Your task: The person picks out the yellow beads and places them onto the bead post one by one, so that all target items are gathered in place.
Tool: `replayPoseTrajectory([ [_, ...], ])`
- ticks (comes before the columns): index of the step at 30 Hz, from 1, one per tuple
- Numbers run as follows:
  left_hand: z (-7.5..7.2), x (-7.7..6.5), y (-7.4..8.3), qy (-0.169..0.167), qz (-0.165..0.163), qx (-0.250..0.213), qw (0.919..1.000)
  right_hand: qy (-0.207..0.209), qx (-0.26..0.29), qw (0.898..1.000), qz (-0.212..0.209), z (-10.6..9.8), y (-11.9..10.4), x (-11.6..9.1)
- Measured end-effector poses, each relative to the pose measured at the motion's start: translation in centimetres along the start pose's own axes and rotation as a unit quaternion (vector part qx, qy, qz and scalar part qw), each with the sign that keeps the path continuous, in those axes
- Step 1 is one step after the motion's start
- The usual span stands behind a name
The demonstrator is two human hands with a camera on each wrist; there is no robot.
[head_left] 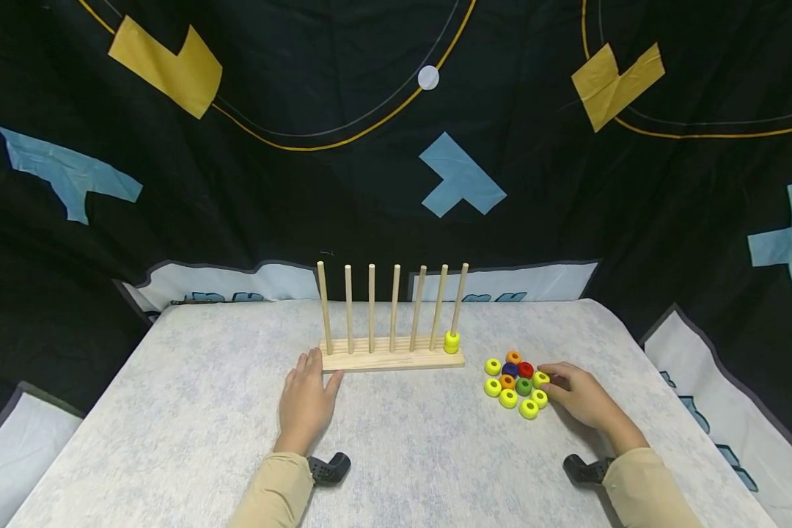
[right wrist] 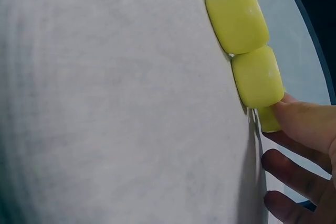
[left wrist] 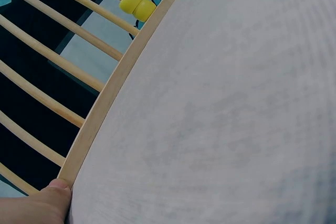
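Observation:
A wooden rack with several upright pegs stands on the table, its long base (head_left: 389,359) facing me. Two yellow beads (head_left: 452,342) are stacked on its rightmost peg. At the base's left end rests my left hand (head_left: 306,403), fingers fairly straight, with the thumb (left wrist: 52,195) against the front edge. To the right lies a cluster of loose beads: yellow, orange, dark blue, green and red (head_left: 525,369). My right hand (head_left: 577,396) pinches a yellow bead (head_left: 540,379) at the cluster's right side between thumb and index finger. In the right wrist view, nearer yellow beads (right wrist: 257,77) partly hide that bead.
The pale table (head_left: 429,455) has a rounded far right corner. Behind it hangs a black cloth (head_left: 343,205) with blue and yellow patches. Both wrists wear a black strap-on device (head_left: 330,468), below beige sleeves.

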State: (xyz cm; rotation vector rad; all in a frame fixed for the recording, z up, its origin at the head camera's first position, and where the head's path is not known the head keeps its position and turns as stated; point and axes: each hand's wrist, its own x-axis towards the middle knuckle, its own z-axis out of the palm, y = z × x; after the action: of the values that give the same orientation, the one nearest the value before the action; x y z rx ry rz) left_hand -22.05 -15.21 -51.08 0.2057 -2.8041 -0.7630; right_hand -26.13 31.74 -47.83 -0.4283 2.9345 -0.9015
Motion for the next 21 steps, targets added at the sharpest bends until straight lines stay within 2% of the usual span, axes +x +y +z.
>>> replayPoseTrajectory([
  [5,0.0,0.0,-0.1,0.002,0.002,-0.002,1.0,0.03,-0.002,0.999,0.018,-0.2,-0.4,0.2],
  [11,0.0,0.0,0.0,0.001,0.002,-0.001,1.0,0.071,0.002,0.997,0.011,-1.0,-1.3,1.0],
  [21,0.0,0.1,0.0,-0.004,-0.004,0.002,1.0,0.103,0.039,0.993,0.032,-2.0,-4.7,3.0],
])
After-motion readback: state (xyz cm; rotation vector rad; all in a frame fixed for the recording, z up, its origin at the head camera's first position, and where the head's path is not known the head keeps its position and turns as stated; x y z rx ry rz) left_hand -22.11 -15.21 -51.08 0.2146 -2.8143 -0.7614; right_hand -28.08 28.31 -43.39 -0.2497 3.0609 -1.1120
